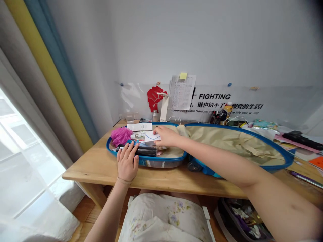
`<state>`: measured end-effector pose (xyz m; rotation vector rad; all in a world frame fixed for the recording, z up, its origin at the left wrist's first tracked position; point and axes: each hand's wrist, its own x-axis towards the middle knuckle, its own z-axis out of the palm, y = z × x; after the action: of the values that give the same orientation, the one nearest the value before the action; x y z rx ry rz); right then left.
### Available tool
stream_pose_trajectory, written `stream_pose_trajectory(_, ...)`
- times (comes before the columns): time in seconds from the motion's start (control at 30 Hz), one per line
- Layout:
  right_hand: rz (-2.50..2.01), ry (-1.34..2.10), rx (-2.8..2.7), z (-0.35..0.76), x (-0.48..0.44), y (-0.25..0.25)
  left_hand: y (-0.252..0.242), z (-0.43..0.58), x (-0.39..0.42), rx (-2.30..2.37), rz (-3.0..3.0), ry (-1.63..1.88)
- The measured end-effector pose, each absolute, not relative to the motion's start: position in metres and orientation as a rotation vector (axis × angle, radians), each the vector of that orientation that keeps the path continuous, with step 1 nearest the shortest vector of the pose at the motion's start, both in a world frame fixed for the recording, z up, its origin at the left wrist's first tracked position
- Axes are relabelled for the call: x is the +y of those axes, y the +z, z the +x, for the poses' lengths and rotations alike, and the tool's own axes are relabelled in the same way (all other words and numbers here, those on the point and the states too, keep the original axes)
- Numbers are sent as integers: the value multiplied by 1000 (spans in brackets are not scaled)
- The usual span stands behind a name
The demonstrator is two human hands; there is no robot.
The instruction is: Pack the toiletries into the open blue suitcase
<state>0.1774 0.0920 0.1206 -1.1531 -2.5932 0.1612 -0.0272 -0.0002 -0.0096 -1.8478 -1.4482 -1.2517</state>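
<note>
An open blue suitcase (287, 155) with beige lining lies across the wooden desk (96, 164). My left hand (127, 161) rests on the near rim of its left half, fingers flat over a black tube-shaped item (147, 151). My right hand (165, 135) reaches into the same half, its fingers lying on a white packet with a blue line (151, 136). A pink mesh bath sponge (121, 135) and a long white box (139, 126) sit beside them inside the case.
Pens, a small bottle, a cable and papers crowd the back and right of the desk. A paper sheet with a yellow note hangs on the wall (181, 91). Curtains hang at the left. A dark bin with clutter (242, 215) stands under the desk.
</note>
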Motion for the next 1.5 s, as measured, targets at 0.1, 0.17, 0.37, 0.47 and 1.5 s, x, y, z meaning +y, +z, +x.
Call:
stream_pose_trajectory(0.1, -1069, 185, -2636, 165, 97, 113, -10, -27, 0, -1454, -1853, -1261)
stream_pose_trajectory(0.17, -1024, 212, -2659, 161, 99, 110, -10, -26, 0, -1466, -1853, -1267)
stream_pose_trajectory(0.37, -998, 242, -2698, 154, 106, 105, -11, -27, 1, -1476, -1827, -1260)
stream_pose_trajectory(0.47, -1000, 231, -2719, 153, 108, 104, -11, -27, 1, -1471, -1834, -1249)
stream_pose_trajectory(1.5, -1111, 159, -2791, 154, 108, 93, -12, -28, 1, -1460, -1840, -1246)
